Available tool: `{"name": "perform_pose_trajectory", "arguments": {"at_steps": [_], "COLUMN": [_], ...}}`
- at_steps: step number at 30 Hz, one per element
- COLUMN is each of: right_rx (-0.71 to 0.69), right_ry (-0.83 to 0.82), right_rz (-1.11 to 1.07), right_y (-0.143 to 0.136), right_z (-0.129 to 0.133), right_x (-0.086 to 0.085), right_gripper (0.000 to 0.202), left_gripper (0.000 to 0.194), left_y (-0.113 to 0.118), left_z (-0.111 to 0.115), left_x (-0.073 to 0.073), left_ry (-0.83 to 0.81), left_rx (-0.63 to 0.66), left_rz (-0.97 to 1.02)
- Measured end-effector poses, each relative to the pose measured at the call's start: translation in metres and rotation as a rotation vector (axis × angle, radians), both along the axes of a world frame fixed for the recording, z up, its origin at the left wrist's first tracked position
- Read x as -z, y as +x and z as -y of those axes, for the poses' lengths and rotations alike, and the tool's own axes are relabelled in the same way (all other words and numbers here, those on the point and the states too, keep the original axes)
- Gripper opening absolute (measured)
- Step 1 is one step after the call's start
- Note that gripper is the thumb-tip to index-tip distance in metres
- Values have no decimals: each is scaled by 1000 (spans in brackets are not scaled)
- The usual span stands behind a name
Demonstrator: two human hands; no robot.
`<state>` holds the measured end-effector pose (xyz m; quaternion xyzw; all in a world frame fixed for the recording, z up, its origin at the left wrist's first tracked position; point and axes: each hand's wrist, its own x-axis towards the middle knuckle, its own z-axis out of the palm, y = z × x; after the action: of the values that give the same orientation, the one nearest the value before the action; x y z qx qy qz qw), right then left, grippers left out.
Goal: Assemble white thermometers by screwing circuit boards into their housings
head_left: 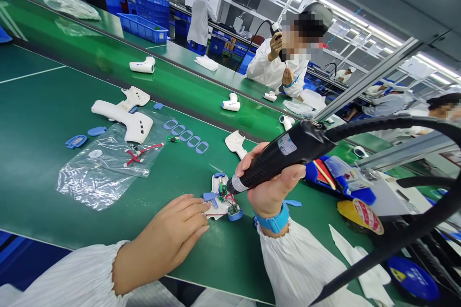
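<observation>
My right hand [270, 187] is wrapped round a black electric screwdriver [284, 153], whose tip points down at a small green circuit board [222, 191]. That board sits in an open white housing half [216, 210] with red wires and blue parts, lying on the green table. My left hand [173, 230] lies flat, palm down, its fingertips touching the left edge of the housing. A blue round part [235, 213] is at the housing's lower right. Just behind, another white shell [236, 143] rests on the table.
At the left are white housings [126, 120], a clear bag [104, 172] with red wires, and blue rings [185, 135]. A green conveyor [187, 91] carries white devices. Blue bin [338, 182], yellow tape roll [360, 216] and a thick black cable [403, 235] are right. A person works opposite.
</observation>
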<state>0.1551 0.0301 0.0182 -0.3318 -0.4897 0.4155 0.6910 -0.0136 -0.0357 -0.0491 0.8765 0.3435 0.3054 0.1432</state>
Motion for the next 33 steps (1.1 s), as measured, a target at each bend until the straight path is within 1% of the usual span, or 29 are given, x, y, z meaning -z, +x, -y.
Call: {"name": "perform_pose_trajectory", "arguments": {"at_steps": [5,8,10,12,14,16,18,21,23,25,28,31,33], "right_rx": [-15,-23,-13,21,59,66,51,38,48,64,58,4,-21], "right_ry": [24,24,41,84,117,106,74,55,51,54,53,10,-7], "right_rz": [24,21,-14,-42,-54,-57,-65,-66,-57,-53,-47,-21,-12], "right_y": [0,2,2,1,-1,-4,-7,-10,-10,-8,-6,-6,-6], "right_z": [-2,0,4,12,21,32,40,45,44,40,31,24,22], "right_x": [2,-2,-11,-23,-37,-48,-56,-60,-58,-52,-36,-17,-8], "right_gripper": [56,55,57,60,62,63,62,62,62,63,63,62,62], "left_gripper": [21,21,22,24,25,27,29,27,24,22,19,20,21], "left_y": [1,0,0,1,3,7,10,13,13,11,10,10,11], "left_z": [0,-2,-4,-7,-10,-12,-13,-15,-15,-14,-11,-7,-6], "left_x": [-3,-6,-9,-11,-13,-15,-17,-17,-15,-13,-8,-4,-2], "left_ry": [-47,-113,-157,-181,-187,-177,-171,-162,-134,-99,-52,3,40], "left_rx": [3,-16,-77,-151,-189,-172,-125,-92,-113,-126,-102,-91,-94], "left_rz": [32,66,97,128,149,164,172,176,164,132,63,33,27]}}
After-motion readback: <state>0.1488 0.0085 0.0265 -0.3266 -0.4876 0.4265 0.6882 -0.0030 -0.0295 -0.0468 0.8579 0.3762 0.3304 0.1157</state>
